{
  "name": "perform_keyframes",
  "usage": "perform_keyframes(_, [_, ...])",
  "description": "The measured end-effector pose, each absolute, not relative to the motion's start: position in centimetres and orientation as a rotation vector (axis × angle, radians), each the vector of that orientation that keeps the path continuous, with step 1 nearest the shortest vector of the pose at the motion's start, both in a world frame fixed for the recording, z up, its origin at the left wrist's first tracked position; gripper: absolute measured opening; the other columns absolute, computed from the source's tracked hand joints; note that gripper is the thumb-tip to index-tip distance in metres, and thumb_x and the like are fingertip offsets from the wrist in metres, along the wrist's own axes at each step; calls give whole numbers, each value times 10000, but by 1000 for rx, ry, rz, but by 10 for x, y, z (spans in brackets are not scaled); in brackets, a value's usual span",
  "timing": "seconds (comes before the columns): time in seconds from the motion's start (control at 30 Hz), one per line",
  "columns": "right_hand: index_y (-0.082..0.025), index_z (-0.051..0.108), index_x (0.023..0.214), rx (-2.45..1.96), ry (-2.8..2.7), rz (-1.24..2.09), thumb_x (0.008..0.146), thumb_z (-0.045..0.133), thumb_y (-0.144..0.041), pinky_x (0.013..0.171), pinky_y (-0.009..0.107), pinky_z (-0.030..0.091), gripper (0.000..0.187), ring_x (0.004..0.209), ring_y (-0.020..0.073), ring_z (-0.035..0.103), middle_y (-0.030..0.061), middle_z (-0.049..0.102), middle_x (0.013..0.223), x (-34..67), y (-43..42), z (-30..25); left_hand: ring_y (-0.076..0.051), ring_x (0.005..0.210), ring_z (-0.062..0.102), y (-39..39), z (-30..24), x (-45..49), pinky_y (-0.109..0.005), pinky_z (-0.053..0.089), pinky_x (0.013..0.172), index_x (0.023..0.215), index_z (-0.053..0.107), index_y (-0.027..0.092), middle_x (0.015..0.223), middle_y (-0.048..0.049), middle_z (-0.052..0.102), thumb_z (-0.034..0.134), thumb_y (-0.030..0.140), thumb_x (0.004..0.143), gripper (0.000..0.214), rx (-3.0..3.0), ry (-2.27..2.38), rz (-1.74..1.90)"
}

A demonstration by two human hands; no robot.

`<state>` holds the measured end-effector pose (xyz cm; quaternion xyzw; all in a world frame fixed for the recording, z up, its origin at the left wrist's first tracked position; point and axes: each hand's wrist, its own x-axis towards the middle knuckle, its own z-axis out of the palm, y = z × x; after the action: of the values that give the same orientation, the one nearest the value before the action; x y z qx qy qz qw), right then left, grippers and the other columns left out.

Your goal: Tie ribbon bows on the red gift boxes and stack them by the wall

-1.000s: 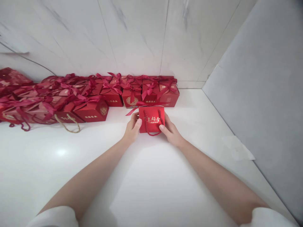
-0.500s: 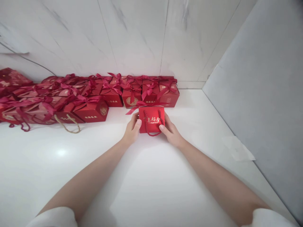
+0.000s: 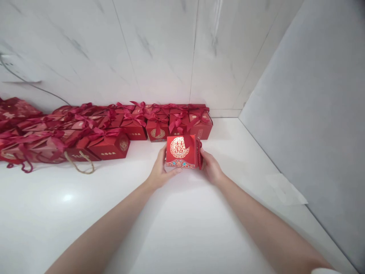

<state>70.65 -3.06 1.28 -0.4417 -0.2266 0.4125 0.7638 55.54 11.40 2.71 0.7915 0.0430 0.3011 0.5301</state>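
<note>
A small red gift box (image 3: 188, 161) is held between my two hands, close in front of the row of boxes. Its face toward me carries a round gold emblem and a coloured band along the bottom. My left hand (image 3: 160, 171) grips its left side, thumb along the lower front edge and the other fingers hidden behind. On the right side, my right hand (image 3: 211, 166) is closed on the box beside its twisted red cord handle (image 3: 199, 155). Part of a ribbon hangs over the top of the emblem.
Several red gift boxes with ribbon bows (image 3: 114, 146) stand in packed rows at the left and back, against the marbled wall (image 3: 159, 49). A gold cord handle (image 3: 82, 167) sticks out in front. A grey panel (image 3: 319, 99) borders the white table (image 3: 182, 228) at right.
The gift box has been turned: the face with the cord handle now points right, and the emblem face is toward me. My left thumb has slid along the lower edge. The view has tilted slightly upward.
</note>
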Motion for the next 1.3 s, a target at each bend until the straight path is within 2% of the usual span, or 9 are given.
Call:
perform_keyframes(0.1, [-198, 698, 1135, -1016, -530, 879, 869, 608, -614, 1078, 465, 441, 502, 1202, 292, 600, 59, 680, 1227, 706, -30, 14, -337, 1342, 450, 114, 27, 557, -522, 364, 1134, 1491, 273, 218, 1456, -169, 448, 756, 477, 768, 907, 1858, 67, 681])
perform_keyframes(0.27, [-184, 668, 1182, -1070, -647, 835, 881, 576, -634, 1110, 466, 402, 549, 1226, 286, 579, 72, 658, 1265, 703, -29, 14, -338, 1376, 411, 113, 24, 557, -536, 378, 1124, 1415, 398, 217, 1421, -171, 478, 710, 538, 788, 771, 1798, 56, 653])
perform_keyframes(0.37, [-234, 563, 1327, -1048, -693, 802, 902, 520, -660, 1127, 452, 391, 604, 1317, 257, 502, 49, 569, 1390, 701, -31, 14, -332, 1400, 373, 111, 24, 556, -528, 325, 1159, 1492, 281, 235, 1487, -171, 389, 738, 473, 785, 875, 1833, 62, 704])
perform_keyframes(0.5, [-265, 498, 1379, -1064, -773, 798, 855, 630, -609, 1141, 449, 379, 642, 1385, 257, 419, 47, 485, 1471, 701, -36, 20, -335, 1399, 354, 110, 24, 555, -541, 294, 1168, 1544, 155, 267, 1507, -157, 347, 764, 416, 774, 992, 1932, 89, 699])
perform_keyframes(0.73, [-234, 527, 1308, -1071, -658, 887, 820, 656, -576, 1064, 456, 456, 610, 1294, 288, 520, 63, 555, 1402, 702, -36, 24, -341, 1381, 347, 114, 26, 557, -539, 274, 1166, 1540, 218, 268, 1493, -149, 351, 761, 469, 765, 967, 2052, 112, 790])
perform_keyframes(0.87, [-207, 626, 1150, -1082, -561, 945, 809, 523, -694, 915, 455, 551, 604, 1092, 314, 648, 73, 703, 1147, 705, -33, 24, -330, 1367, 368, 111, 31, 556, -506, 363, 1122, 1546, 234, 277, 1489, -146, 369, 704, 468, 824, 882, 2156, 176, 847])
perform_keyframes(1.0, [-201, 659, 1083, -1005, -459, 1165, 837, 413, -697, 797, 481, 590, 606, 978, 316, 686, 91, 737, 996, 713, -35, 31, -307, 1383, 379, 102, 35, 553, -498, 373, 1129, 1541, 249, 310, 1532, -121, 342, 588, 404, 922, 712, 2238, 208, 948])
perform_keyframes(1.1, [-201, 662, 1090, -926, -414, 1279, 855, 405, -669, 814, 501, 583, 583, 959, 308, 694, 98, 737, 1006, 718, -40, 36, -281, 1413, 357, 96, 39, 551, -477, 323, 1176, 1513, 329, 317, 1537, -84, 367, 561, 338, 946, 613, 2309, 154, 1022])
perform_keyframes(1.3, [-219, 654, 1112, -823, -423, 1319, 897, 370, -632, 898, 522, 552, 546, 1027, 286, 680, 81, 715, 1120, 722, -45, 37, -227, 1416, 377, 93, 43, 548, -411, 303, 1205, 1512, 349, 305, 1541, -43, 387, 447, 295, 997, 525, 2261, 81, 967])
